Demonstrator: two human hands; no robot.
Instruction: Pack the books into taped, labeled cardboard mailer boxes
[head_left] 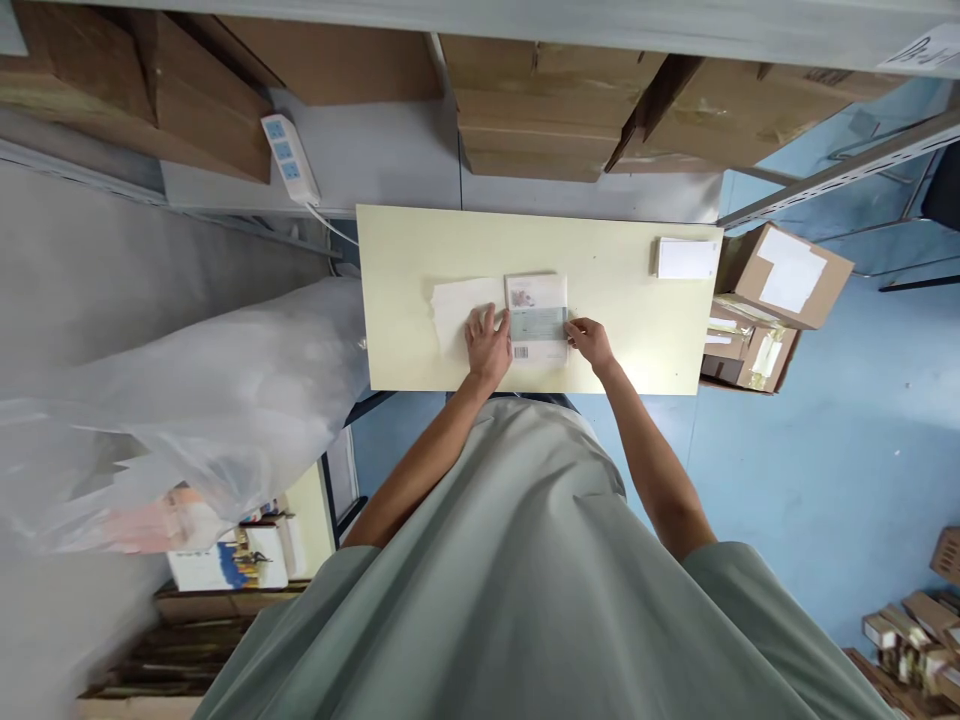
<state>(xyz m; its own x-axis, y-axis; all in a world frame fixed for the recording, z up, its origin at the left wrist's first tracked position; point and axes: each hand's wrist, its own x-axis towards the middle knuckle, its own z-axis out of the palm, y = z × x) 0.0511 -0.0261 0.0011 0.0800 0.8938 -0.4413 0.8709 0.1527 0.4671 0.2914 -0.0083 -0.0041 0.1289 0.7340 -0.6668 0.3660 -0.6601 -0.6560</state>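
Observation:
A white book (538,290) with a small picture, a barcode and a grey-green band (536,324) across it lies flat on the pale yellow table (637,330). My left hand (488,345) rests with spread fingers along the book's left edge, partly over a sheet of white paper (452,305) with a ragged left side. At the opposite edge, the fingertips of my right hand (590,341) pinch together where the band meets the book's side. The exact grip is too small to make out.
A stack of white cards or slips (686,259) sits at the table's back right. Cardboard boxes (795,275) stand beside the right end, others (540,110) on the shelf behind. A power strip (291,160) is back left. Clear plastic sheeting (247,370) bulges against the left side.

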